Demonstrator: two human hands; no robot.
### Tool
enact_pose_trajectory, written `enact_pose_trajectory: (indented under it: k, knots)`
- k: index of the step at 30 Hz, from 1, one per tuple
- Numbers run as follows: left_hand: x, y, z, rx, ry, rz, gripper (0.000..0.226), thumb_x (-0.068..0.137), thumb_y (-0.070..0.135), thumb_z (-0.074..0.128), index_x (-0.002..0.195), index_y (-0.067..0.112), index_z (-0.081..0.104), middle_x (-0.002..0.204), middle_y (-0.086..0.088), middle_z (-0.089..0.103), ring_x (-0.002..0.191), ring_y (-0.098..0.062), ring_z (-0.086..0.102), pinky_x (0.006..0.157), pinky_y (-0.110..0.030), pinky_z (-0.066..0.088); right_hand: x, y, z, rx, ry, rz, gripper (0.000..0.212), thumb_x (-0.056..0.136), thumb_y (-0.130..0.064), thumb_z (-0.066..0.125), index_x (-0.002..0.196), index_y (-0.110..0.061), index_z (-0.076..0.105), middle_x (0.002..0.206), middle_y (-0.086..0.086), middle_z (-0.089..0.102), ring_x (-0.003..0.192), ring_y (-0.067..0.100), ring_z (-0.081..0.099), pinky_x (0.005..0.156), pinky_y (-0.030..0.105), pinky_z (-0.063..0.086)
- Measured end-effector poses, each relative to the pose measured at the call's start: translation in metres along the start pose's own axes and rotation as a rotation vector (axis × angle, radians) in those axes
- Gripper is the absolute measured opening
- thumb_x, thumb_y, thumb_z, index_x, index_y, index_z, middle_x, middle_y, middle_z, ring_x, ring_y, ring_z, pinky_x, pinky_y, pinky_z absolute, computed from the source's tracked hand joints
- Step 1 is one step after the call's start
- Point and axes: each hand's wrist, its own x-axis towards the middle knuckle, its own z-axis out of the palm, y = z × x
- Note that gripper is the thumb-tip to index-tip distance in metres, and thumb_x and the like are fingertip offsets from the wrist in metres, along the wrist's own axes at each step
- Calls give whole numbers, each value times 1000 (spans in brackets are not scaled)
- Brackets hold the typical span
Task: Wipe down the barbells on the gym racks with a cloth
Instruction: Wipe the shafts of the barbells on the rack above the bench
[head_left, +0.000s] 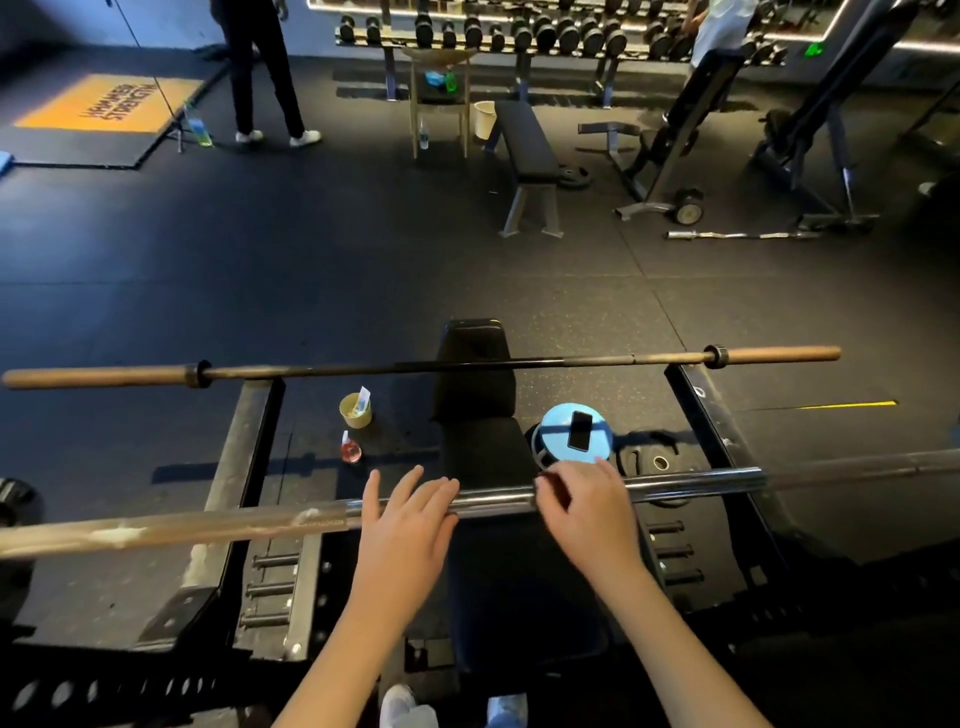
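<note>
At six o'clock, with the left hand (410, 514) spread and the right hand (587, 504) curled on the barbell (493, 501), uneven pressure might have rolled it.

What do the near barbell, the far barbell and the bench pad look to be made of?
The near barbell looks like chromed steel: its middle is shiny with bright highlights, the left stretch dull with whitish smears. The far barbell is metal too, matte: dark shaft, brownish sleeves, perhaps rust or coating. The bench pad is black padded upholstery, probably vinyl, with a faint sheen.
</note>
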Motion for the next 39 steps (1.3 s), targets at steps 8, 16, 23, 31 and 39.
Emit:
enact_pose_trajectory:
  k: [8, 16, 23, 31, 39]
  knots:
    - [-11, -21, -7, -58, 32, -73, 39, 75, 16, 77, 113, 17, 68, 115, 1, 69, 116, -22, 61, 112, -45, 22, -12, -67, 44, -31, 42, -186, 27, 91, -35, 45, 90, -19, 66, 86, -5, 66, 82, 10, 62, 83, 30, 53]
    - [-36, -69, -34, -76, 66, -340, 37, 82, 8, 72, 118, 9, 66, 120, -6, 66, 118, -26, 58, 109, -53, 28, -14, -58, 44, -27, 67, -128, 30, 91, -34, 42, 88, -17, 66, 83, -4, 65, 78, 12, 61, 74, 32, 55]
    - [-57, -105, -44, -71, 23, -483, 37, 90, 10, 63, 126, 7, 60, 129, -7, 60, 130, -26, 47, 115, -47, 21, -2, -101, 58, 14, -112, -314, 30, 91, -38, 42, 88, -21, 67, 79, -8, 64, 72, 7, 61, 69, 24, 55]
    - [-61, -122, -44, -22, 42, -434, 33, 94, 18, 59, 127, 14, 61, 128, -1, 60, 129, -23, 48, 113, -45, 22, -14, -92, 61, -72, 30, -214, 33, 92, -33, 40, 87, -15, 68, 82, -2, 66, 77, 14, 64, 74, 32, 57]
    - [-58, -134, -51, -7, -1, -389, 34, 94, 28, 61, 127, 23, 61, 125, 7, 62, 124, -17, 50, 110, -42, 26, -8, -98, 62, -25, -130, -428, 33, 90, -41, 46, 105, -23, 69, 102, -9, 69, 96, 8, 64, 90, 34, 51]
